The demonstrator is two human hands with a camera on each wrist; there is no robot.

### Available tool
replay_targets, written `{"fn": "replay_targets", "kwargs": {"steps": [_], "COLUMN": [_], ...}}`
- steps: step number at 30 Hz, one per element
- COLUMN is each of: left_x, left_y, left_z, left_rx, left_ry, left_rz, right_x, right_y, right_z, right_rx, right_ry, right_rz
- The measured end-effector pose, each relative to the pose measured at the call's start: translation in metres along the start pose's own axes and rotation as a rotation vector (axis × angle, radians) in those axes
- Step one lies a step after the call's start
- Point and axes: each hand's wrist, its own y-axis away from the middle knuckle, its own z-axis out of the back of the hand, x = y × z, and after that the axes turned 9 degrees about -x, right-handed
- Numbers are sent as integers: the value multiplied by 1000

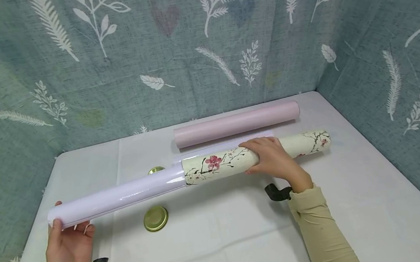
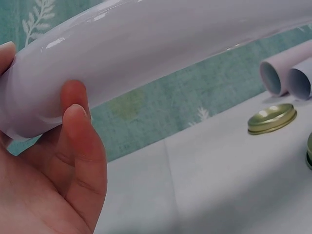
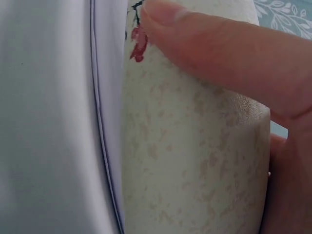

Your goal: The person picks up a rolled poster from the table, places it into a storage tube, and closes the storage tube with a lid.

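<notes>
A long, glossy pale-lilac roll (image 1: 120, 199) slants across the front, its inner end meeting a cream floral roll (image 1: 203, 171) with red blossoms and dark twigs. Shiny clear film shows at the join. My left hand (image 1: 69, 253) grips the lilac roll's far-left end from below, thumb in front, fingers behind and under. In the left wrist view its fingertips (image 2: 74, 97) press on the smooth surface. Around the floral roll's middle, my right hand (image 1: 274, 160) grips from above. The right wrist view shows its thumb (image 3: 209, 48) lying across the floral roll. Both rolls are raised over the table.
Behind lies a pink roll (image 1: 236, 123), with a second pale roll (image 1: 258, 136) partly hidden in front of it. One gold lid (image 1: 156, 218) lies on the white table (image 1: 225, 251); another gold lid (image 1: 156, 170) shows behind the lilac roll. Patterned curtains (image 1: 186, 64) enclose the table.
</notes>
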Motion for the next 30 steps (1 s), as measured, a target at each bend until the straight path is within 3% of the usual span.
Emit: {"fn": "replay_targets", "kwargs": {"steps": [11, 30], "left_x": [2, 2], "left_y": [0, -2], "left_z": [0, 2], "left_rx": [8, -7], "left_ry": [-94, -310], "left_rz": [15, 54], "right_x": [3, 5], "right_y": [-1, -2], "right_z": [-5, -12], "right_rx": [55, 79], "right_ry": [18, 64], "right_rz": [5, -1]}}
